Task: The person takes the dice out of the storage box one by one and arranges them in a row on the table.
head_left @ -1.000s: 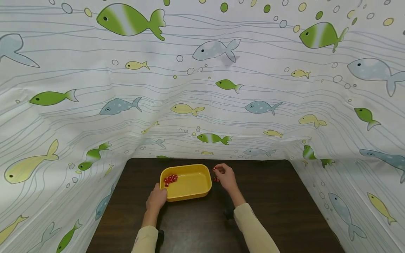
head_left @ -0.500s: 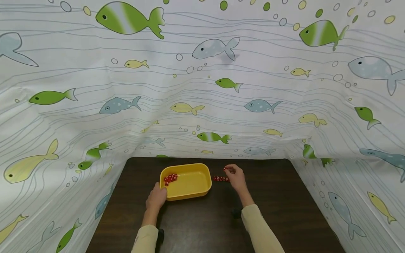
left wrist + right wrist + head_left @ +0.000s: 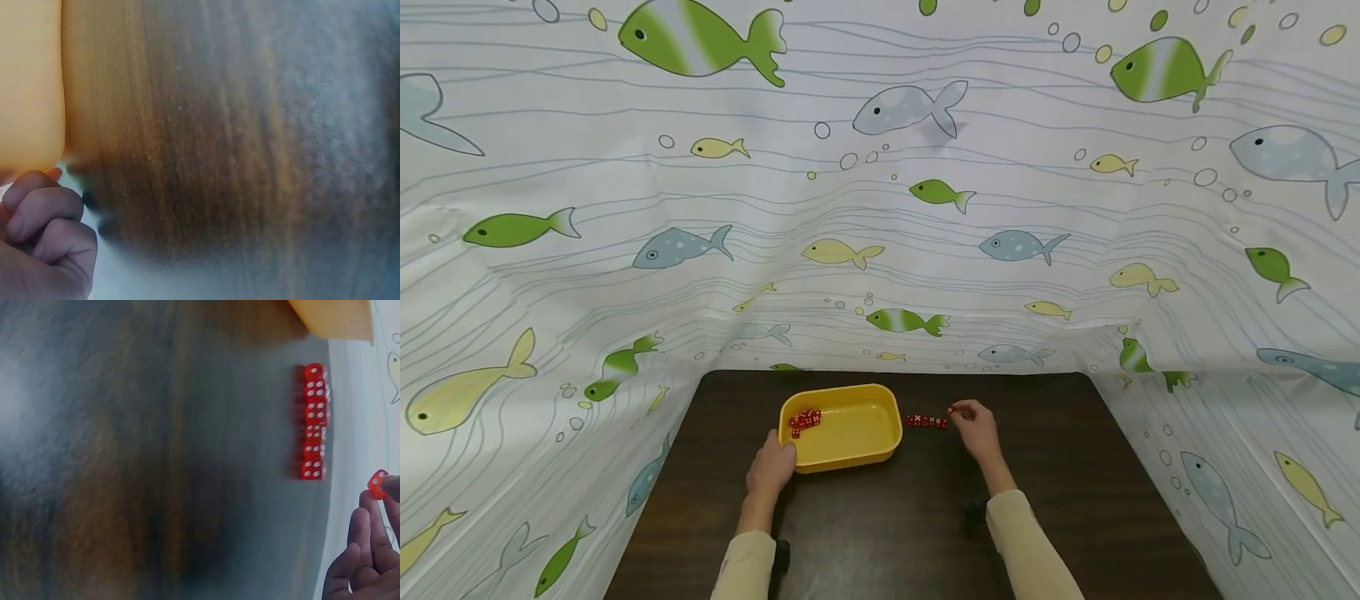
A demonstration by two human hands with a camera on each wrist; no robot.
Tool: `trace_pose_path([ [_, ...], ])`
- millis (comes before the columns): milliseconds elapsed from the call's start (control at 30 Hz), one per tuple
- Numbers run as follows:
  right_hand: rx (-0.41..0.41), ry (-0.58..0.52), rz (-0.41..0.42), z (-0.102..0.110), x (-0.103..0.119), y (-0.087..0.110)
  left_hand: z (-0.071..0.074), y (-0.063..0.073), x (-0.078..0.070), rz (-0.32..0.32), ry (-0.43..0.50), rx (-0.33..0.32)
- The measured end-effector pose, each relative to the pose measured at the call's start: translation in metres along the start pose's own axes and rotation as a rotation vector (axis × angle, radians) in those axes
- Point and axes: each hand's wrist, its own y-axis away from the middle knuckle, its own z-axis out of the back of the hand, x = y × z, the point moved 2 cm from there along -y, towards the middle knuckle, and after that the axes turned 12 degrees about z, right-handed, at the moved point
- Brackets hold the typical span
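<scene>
My left hand grips the near left corner of a yellow plastic tray. In the left wrist view, the curled fingers of that left hand lie against the tray's side. Several red dice with white pips are heaped at the tray's left end. To the right of the tray, more red dice form a straight row on the table. My right hand pinches a single red die between thumb and fingertip, just past the right end of the row.
A dark wood-grain table lies under everything. White sheeting printed with fish rises behind it and along both sides. Dark bands or devices sit at both wrists, below the cream sleeves.
My right hand has moved right with the die and now sits a little lower, at the row's end. More of the row shows. The left hand and tray have stayed in place.
</scene>
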Motion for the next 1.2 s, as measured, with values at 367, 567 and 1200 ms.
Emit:
trace_pose_path([
  [367, 0.042, 0.090, -0.047, -0.004, -0.012, 0.004, -0.001, -0.001, 0.005, -0.005, -0.015, -0.023],
  [567, 0.062, 0.133, -0.044, -0.005, -0.016, 0.005, -0.002, -0.002, 0.006, -0.009, -0.003, -0.019],
  [1200, 0.097, 0.193, -0.057, -0.009, -0.020, 0.001, -0.001, -0.002, -0.001, 0.006, 0.000, -0.017],
])
